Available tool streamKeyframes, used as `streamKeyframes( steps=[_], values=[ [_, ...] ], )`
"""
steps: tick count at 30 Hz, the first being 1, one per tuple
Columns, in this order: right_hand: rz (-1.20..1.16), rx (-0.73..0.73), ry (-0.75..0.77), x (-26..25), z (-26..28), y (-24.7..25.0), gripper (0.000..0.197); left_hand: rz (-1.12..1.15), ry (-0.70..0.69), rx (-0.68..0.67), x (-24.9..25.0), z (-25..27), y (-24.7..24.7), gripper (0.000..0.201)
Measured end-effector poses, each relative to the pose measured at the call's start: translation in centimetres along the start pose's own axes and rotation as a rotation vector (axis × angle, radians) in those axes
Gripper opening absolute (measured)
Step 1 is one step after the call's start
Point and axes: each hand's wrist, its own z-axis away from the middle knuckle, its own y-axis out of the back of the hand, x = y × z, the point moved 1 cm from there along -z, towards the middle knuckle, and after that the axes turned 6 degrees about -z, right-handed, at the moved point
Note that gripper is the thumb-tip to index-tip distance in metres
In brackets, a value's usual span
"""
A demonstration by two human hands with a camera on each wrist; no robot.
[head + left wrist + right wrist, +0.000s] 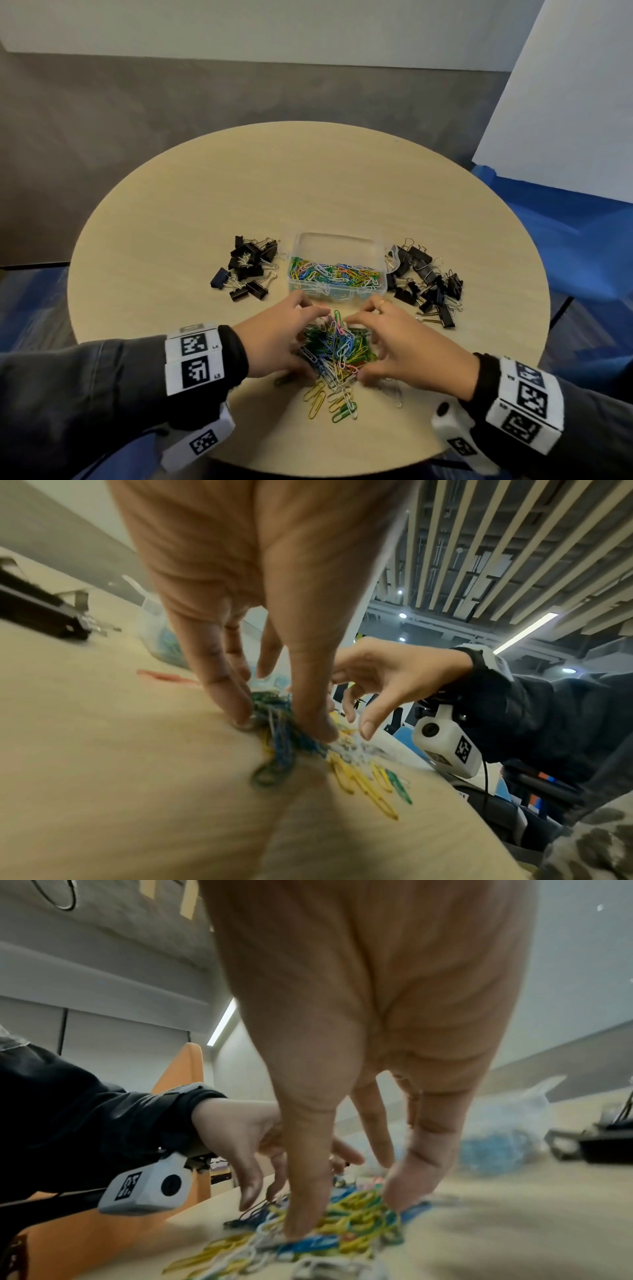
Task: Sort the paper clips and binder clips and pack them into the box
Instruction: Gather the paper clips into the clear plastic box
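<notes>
At the table's near edge, the left hand pinches into the paper clip pile and the right hand presses spread fingertips on it. The clear box sits just beyond. A loose two-handed scoop could shed clips over the edge.

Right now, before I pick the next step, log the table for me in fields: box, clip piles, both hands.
surface: round light wooden table
box: clear plastic box, open, holds coloured paper clips
loose pile: more such clips, in front of the box, between both hands
binder clips: black left heap and black right heap flank the box
left hand: pinches a bunch from the pile
right hand: spread fingertips touch the pile
</notes>
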Motion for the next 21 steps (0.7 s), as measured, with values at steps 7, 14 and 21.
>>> streamKeyframes(
  steps=[7, 14, 21],
  values=[
    [0.129, -0.175, -0.151, 1.7, 3.0, -0.3, 0.138, -0.206, 0.049, -0.052, 0.6, 3.0, -1.0, 0.146],
    [0.038, -0.035, -0.067, 0.6, -0.1, -1.7, 0.12, -0.259, 0.054, 0.013, 2.5, -0.7, -2.1, 0.138],
    [0.043, 0.042, -0.011, 0.2, -1.8, -1.6, 0.09, -0.28, 0.061, 0.044, 2.6, -2.7, -0.7, 0.061]
  ],
)
